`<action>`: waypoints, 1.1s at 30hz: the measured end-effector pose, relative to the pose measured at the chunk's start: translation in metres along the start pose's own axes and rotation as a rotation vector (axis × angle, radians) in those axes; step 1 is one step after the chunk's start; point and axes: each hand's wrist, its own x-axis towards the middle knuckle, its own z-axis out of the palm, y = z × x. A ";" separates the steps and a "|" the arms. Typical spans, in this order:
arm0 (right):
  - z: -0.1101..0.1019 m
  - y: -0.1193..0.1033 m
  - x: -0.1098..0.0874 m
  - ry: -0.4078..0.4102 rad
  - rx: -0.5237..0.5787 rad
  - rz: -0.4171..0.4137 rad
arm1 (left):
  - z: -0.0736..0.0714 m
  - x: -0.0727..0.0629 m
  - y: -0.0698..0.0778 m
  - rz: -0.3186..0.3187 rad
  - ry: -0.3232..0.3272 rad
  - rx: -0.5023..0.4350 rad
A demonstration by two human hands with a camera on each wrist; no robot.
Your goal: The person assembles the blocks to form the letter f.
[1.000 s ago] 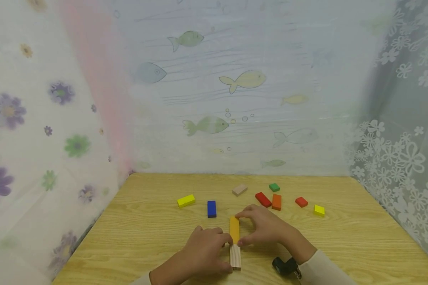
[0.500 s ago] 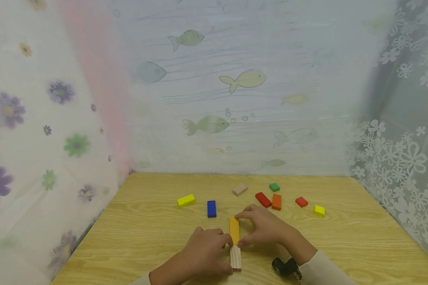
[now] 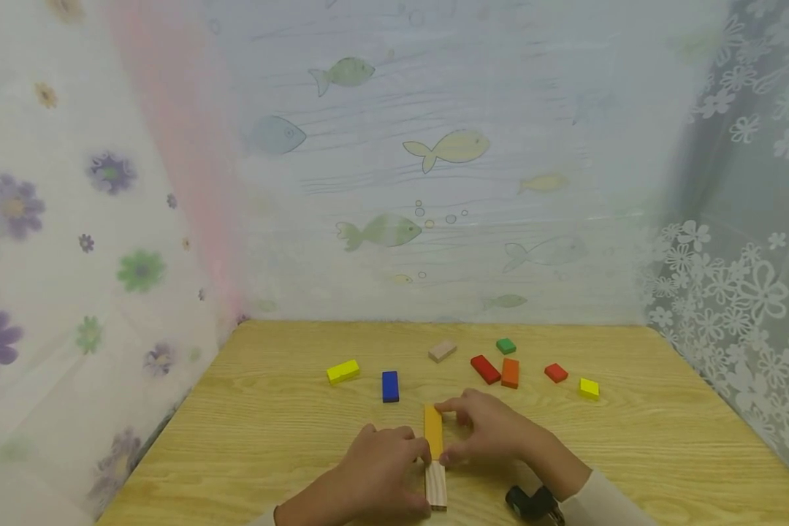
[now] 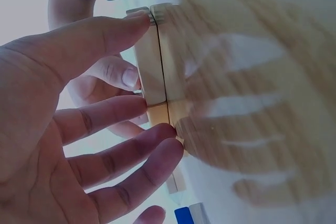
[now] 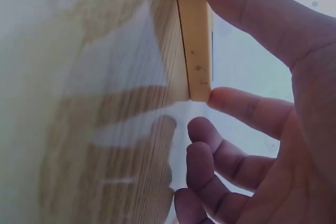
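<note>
Two blocks lie end to end on the table in the head view: a yellow-orange block (image 3: 433,429) farther away and a plain wooden block (image 3: 437,488) nearer to me. My left hand (image 3: 383,467) holds the plain block by its ends, thumb at the near end and index finger by the joint. From the right, my right hand (image 3: 493,432) holds the yellow-orange block (image 5: 195,45) between thumb and index finger; its other fingers are off the block. In the left wrist view the plain block (image 4: 149,66) meets the yellow-orange one without a visible gap.
Beyond the hands on the wooden table (image 3: 269,438) lie a blue block (image 3: 390,386), a yellow block (image 3: 343,371), a tan block (image 3: 443,351) and several red, orange, green and yellow ones. A black device (image 3: 529,502) is by the right wrist. Patterned curtains surround the table.
Both hands and the two joined blocks have slid slightly toward me in the last half second. The blocks stay end to end, and the other blocks have not moved.
</note>
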 end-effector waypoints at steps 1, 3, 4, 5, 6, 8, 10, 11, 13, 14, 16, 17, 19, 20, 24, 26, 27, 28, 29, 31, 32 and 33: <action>0.000 0.000 0.000 -0.006 0.013 0.000 | 0.000 0.000 0.000 0.004 0.002 -0.005; 0.000 0.000 0.000 -0.017 0.035 0.001 | -0.001 -0.001 0.000 0.014 0.008 -0.015; 0.000 -0.001 0.000 -0.022 0.051 0.002 | -0.001 -0.002 0.000 0.018 0.011 -0.019; 0.000 -0.001 0.000 -0.028 0.067 0.003 | -0.001 -0.002 0.000 0.021 0.013 -0.022; 0.000 -0.001 -0.001 -0.032 0.083 0.004 | -0.001 -0.002 0.000 0.023 0.013 -0.025; 0.000 -0.001 -0.001 -0.039 0.106 0.006 | -0.002 -0.002 0.000 0.024 0.015 -0.024; 0.001 -0.001 -0.002 -0.044 0.119 0.006 | -0.002 -0.002 0.000 0.024 0.013 -0.028; 0.001 -0.001 -0.003 -0.044 0.121 0.004 | -0.002 -0.002 0.000 0.026 0.013 -0.028; 0.001 -0.001 -0.004 -0.039 0.124 0.003 | -0.002 -0.002 0.000 0.031 0.013 -0.029; 0.001 -0.002 -0.004 -0.034 0.122 0.004 | -0.002 -0.002 0.000 0.033 0.014 -0.029; 0.002 -0.003 -0.005 -0.023 0.119 0.007 | -0.001 -0.002 0.000 0.037 0.018 -0.024; 0.002 -0.004 -0.005 -0.017 0.117 0.008 | -0.001 -0.003 0.000 0.039 0.021 -0.019; 0.003 -0.005 -0.005 -0.008 0.112 0.012 | -0.001 -0.003 0.000 0.040 0.022 -0.015; 0.003 -0.005 -0.005 -0.006 0.111 0.013 | -0.001 -0.003 0.000 0.039 0.022 -0.015; 0.003 -0.007 -0.005 -0.007 0.115 0.018 | -0.001 -0.003 -0.001 0.038 0.020 -0.010; 0.003 -0.007 -0.005 -0.010 0.120 0.024 | -0.001 -0.003 -0.001 0.036 0.023 -0.009; 0.003 -0.007 -0.004 -0.011 0.123 0.028 | 0.000 -0.003 -0.001 0.036 0.025 -0.008; 0.003 -0.007 -0.004 -0.012 0.127 0.032 | 0.000 -0.003 -0.002 0.037 0.026 -0.009; 0.003 -0.007 -0.004 -0.013 0.131 0.035 | 0.000 -0.003 -0.002 0.038 0.027 -0.009; 0.003 -0.008 -0.004 -0.015 0.135 0.045 | 0.000 -0.003 -0.002 0.039 0.027 -0.012; 0.003 -0.008 -0.004 -0.016 0.138 0.050 | 0.000 -0.003 -0.002 0.039 0.024 -0.016; 0.003 -0.008 -0.004 -0.017 0.138 0.053 | 0.000 -0.003 -0.003 0.039 0.020 -0.021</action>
